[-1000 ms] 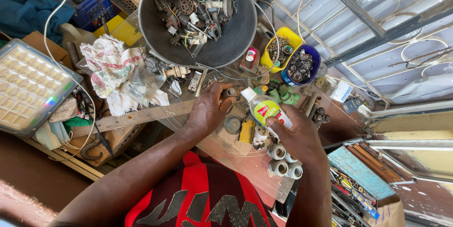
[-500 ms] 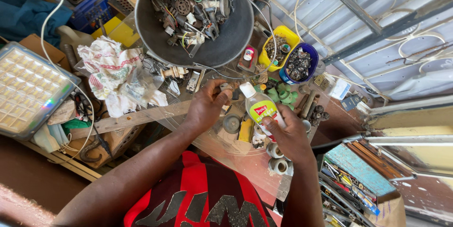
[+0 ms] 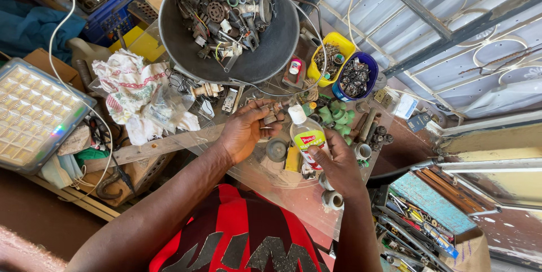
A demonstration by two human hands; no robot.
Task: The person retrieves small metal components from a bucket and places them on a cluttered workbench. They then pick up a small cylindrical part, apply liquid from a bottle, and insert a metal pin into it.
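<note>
- Two hands work close together over a cluttered surface (image 3: 282, 190).
- Left hand (image 3: 244, 132) pinches a small metal fitting (image 3: 271, 117) in its fingertips.
- Right hand (image 3: 337, 164) grips a small plastic bottle (image 3: 305, 132), white cap tilted toward the fitting, just beside it.
- Beyond both hands sits a large grey basin (image 3: 265, 51) full of metal parts.
- Green pipe fittings (image 3: 333, 115) lie just past the right hand.

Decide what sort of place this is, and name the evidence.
Probably a small plumbing or repair workshop: a big metal basin of used fittings, green pipe fittings on the cluttered bench, corrugated metal sheeting behind.
</note>
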